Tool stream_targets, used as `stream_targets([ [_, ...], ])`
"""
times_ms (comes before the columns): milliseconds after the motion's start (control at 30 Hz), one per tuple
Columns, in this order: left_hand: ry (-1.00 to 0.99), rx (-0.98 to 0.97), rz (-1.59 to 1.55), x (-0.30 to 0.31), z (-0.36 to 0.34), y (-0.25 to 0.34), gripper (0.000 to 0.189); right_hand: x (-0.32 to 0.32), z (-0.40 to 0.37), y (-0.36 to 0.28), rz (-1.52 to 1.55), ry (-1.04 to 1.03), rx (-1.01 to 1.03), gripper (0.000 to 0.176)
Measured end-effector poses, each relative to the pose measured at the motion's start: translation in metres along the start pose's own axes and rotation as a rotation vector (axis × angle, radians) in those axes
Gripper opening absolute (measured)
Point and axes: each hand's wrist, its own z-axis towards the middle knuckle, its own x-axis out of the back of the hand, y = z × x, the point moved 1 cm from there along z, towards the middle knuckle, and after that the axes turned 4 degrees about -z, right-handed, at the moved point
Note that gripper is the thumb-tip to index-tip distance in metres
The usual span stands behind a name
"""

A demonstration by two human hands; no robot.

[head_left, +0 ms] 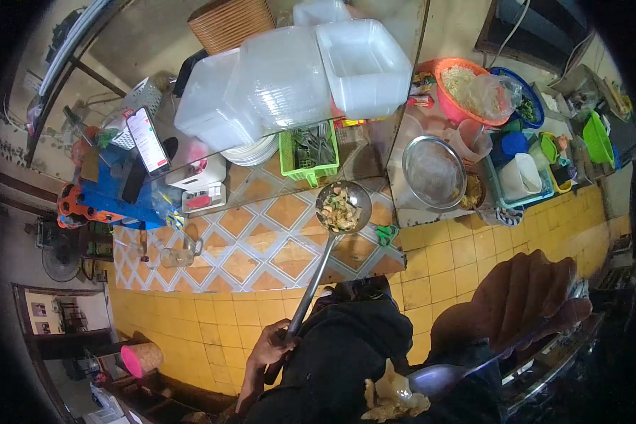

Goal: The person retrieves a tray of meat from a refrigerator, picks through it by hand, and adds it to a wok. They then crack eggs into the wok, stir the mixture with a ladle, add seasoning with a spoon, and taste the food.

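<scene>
My left hand (278,345) is closed around the long handle of a metal ladle (312,286), low in front of my dark clothing. The ladle's round bowl is above the tiled counter and holds cooked food pieces (340,210), pale and brown with bits of green. Close to the camera, my right hand (519,300) grips a metal spoon (438,379). At the spoon's tip is a lump of food (394,396), partly cut off by the lower edge of the view.
Patterned tiles cover the counter (261,265), where a glass mug (177,257) stands left. A green basket (308,177) holds cutlery. White plastic containers (286,74) and a phone (147,140) are on the shelf above. Right are a steel lid (434,172) and an orange basin (449,101).
</scene>
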Motion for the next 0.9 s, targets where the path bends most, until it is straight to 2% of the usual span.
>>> stream_targets([
  [200, -0.003, 0.017, -0.098, -0.005, -0.003, 0.007, 0.037, 0.0, 0.001, -0.001, -0.006, -0.028, -0.036, 0.04],
  [333, -0.02, 0.003, -0.03, 0.003, -0.002, -0.007, 0.038, -0.002, -0.001, 0.0, 0.021, 0.008, -0.021, 0.041],
  [400, 0.045, 0.129, 0.067, 0.005, -0.003, -0.013, 0.037, -0.004, 0.001, 0.002, 0.059, -0.003, -0.028, 0.041],
  [467, -0.03, 0.005, 0.016, 0.007, 0.001, -0.02, 0.038, -0.004, 0.003, 0.0, 0.074, -0.026, -0.034, 0.042],
  [567, -0.054, -0.006, 0.037, 0.003, 0.003, -0.015, 0.04, -0.001, 0.002, 0.002, 0.114, -0.027, -0.101, 0.042],
  [633, 0.032, -0.131, -0.156, -0.004, -0.002, -0.013, 0.042, -0.003, 0.001, 0.006, 0.159, 0.012, -0.102, 0.042],
  [667, 0.021, 0.084, -0.037, 0.003, -0.002, -0.011, 0.044, -0.003, 0.0, 0.008, 0.201, 0.051, -0.11, 0.041],
  [733, 0.055, -0.02, -0.303, -0.004, -0.004, -0.014, 0.045, -0.003, 0.005, 0.012, 0.232, 0.045, -0.189, 0.041],
  [800, 0.016, -0.021, -0.147, -0.004, -0.001, -0.013, 0.051, 0.002, 0.007, 0.012, 0.267, 0.051, -0.275, 0.042],
  [867, 0.002, 0.011, -0.117, -0.006, 0.002, -0.013, 0.049, 0.01, 0.005, 0.012, 0.295, 0.042, -0.356, 0.042],
  [900, 0.04, 0.055, -0.053, -0.01, 0.001, -0.005, 0.039, 0.015, 0.007, 0.012, 0.275, 0.061, -0.375, 0.041],
])
